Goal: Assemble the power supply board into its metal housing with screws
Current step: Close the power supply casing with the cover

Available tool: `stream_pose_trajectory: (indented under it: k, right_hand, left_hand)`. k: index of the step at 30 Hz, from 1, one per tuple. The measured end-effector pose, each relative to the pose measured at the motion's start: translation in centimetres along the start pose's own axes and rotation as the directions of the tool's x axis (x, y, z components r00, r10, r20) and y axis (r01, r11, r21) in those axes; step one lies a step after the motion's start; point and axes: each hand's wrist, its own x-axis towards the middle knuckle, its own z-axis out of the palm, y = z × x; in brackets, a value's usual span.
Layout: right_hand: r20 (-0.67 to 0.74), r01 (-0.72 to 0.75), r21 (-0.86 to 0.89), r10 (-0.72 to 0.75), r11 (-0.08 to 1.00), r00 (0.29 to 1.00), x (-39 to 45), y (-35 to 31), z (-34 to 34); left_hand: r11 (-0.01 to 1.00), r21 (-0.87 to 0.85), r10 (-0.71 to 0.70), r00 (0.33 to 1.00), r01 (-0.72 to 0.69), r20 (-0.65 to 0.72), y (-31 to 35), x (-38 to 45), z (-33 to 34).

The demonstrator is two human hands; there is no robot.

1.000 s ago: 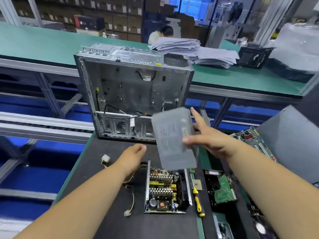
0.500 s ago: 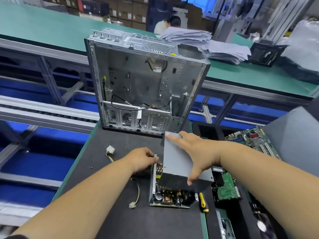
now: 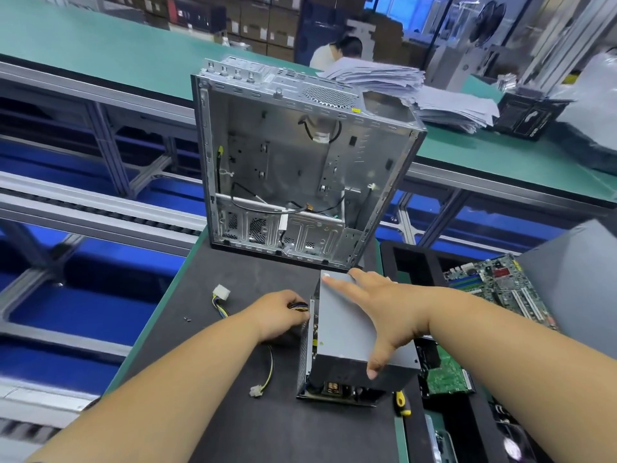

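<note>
Grey metal cover [image 3: 347, 324], airborne a second ago, now sits over the power supply board [image 3: 334, 389] under our spread right hand [image 3: 389, 312], while our left hand [image 3: 283, 315] pinches the cable bundle [image 3: 297, 307] beside it, so screws come next.

Plain grey metal cover [image 3: 347, 319] over the board, sitting on a black mat [image 3: 233, 412] edged in green. Yellow-and-black wires [image 3: 218, 307] end in a white connector [image 3: 221, 291]. Silver computer case [image 3: 300, 168] behind, green circuit board [image 3: 445, 375] at right, yellow screwdriver handle [image 3: 401, 402].
</note>
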Motion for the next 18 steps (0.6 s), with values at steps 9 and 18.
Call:
stream_pose_trajectory:
  k: [9, 18]
  right_hand:
    - [0.01, -0.009, 0.014, 0.009, 1.0, 1.0, 0.5, -0.7, 0.0]
    - [0.004, -0.039, 0.016, 0.039, 0.999, 0.999, -0.4, -1.0, 1.0]
  left_hand:
    - [0.998, -0.056, 0.015, 1.0, -0.015, -0.001, -0.1, -0.3, 0.5]
    - [1.0, 0.012, 0.004, 1.0, -0.004, -0.031, -0.2, 0.2, 1.0]
